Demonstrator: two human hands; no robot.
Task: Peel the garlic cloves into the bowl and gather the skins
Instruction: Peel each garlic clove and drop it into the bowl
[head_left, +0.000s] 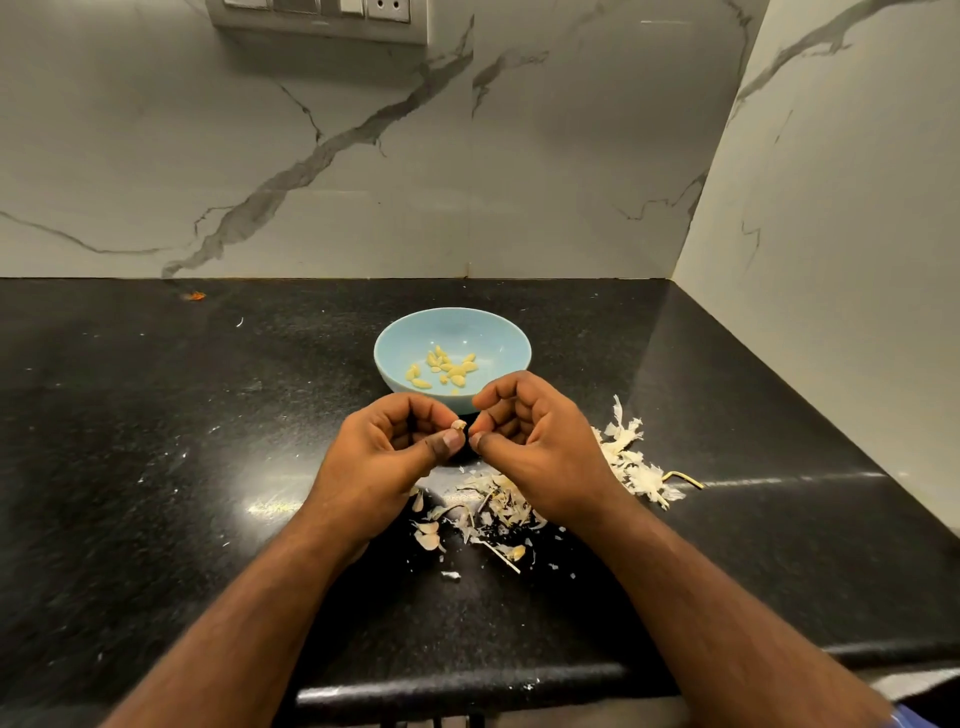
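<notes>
A light blue bowl stands on the black counter and holds several peeled garlic cloves. Just in front of it my left hand pinches a small garlic clove between thumb and curled fingers. My right hand has its fingers curled, and its thumb and fingertip meet right at the clove. Loose garlic skins lie on the counter under and between my hands. A bigger pile of white skins lies to the right of my right hand.
Marble walls rise behind the counter and along its right side. A thin yellowish stem lies beside the right skin pile. A small orange scrap sits at the back left. A socket panel hangs on the back wall. The counter's front edge runs below my forearms.
</notes>
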